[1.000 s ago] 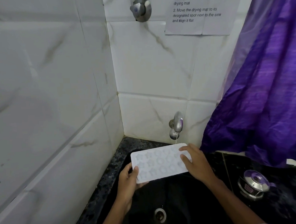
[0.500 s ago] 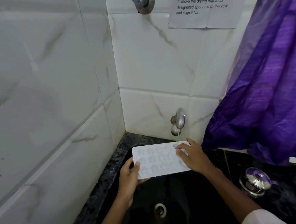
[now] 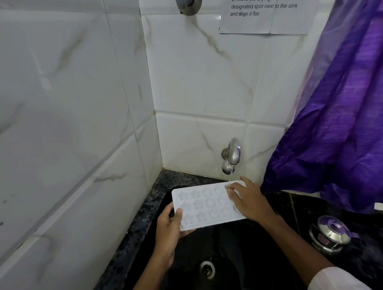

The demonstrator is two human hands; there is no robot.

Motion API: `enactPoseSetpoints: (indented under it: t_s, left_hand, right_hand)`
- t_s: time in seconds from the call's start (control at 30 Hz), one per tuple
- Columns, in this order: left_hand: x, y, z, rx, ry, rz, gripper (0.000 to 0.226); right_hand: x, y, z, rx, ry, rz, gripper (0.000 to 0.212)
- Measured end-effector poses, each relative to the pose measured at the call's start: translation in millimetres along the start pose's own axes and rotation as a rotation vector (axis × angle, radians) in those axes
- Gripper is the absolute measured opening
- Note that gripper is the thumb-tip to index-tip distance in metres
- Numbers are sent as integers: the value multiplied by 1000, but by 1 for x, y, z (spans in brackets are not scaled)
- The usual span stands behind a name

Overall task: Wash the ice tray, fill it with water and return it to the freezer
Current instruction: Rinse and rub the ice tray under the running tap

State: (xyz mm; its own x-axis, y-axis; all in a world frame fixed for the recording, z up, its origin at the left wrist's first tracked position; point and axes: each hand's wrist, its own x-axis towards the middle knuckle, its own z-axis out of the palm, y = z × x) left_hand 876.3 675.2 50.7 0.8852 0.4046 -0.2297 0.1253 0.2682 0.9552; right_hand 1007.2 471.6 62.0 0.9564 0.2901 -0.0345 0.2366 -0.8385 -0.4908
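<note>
Over the black sink basin (image 3: 236, 253), lower centre of the frame, is held the white moulded ice tray with star and round cavities (image 3: 202, 205). Likely light, bendy, slippery wet; best taken at both short ends. Cavities up, long axis left to right. Left grip (image 3: 168, 230) pinches its left edge; right grip (image 3: 249, 200) lies spread on the right end, under the chrome wall tap (image 3: 231, 156).

One tray (image 3: 202, 205) (three rows of moulds, some hidden under fingers). Two hands: left hand (image 3: 168, 232), right hand (image 3: 251, 199). One tap (image 3: 231, 156), one valve (image 3: 187, 1), one sink (image 3: 247, 252), one drain (image 3: 207, 269), one pot (image 3: 330, 235), one curtain (image 3: 345, 125), one notice (image 3: 265, 10).
</note>
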Motion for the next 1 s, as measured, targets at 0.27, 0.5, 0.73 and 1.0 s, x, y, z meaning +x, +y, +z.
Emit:
enactPoseSetpoints:
  t_s: [0.27,0.5,0.73,1.0]
  left_hand:
    - [-3,2,-1,-11,14,6,22]
    - [-3,2,2,-14,19,2,22]
    - [-3,1,2,-24,17,5,22]
    - [6,3,5,-9,85,0,22]
  right_hand:
    - [-3,1,-1,26,-4,-25,32]
    - [-2,1,1,4,-14,-32,33]
    - [1,4,-1,17,21,-45,32]
    - [3,0,-5,120,79,-105,27]
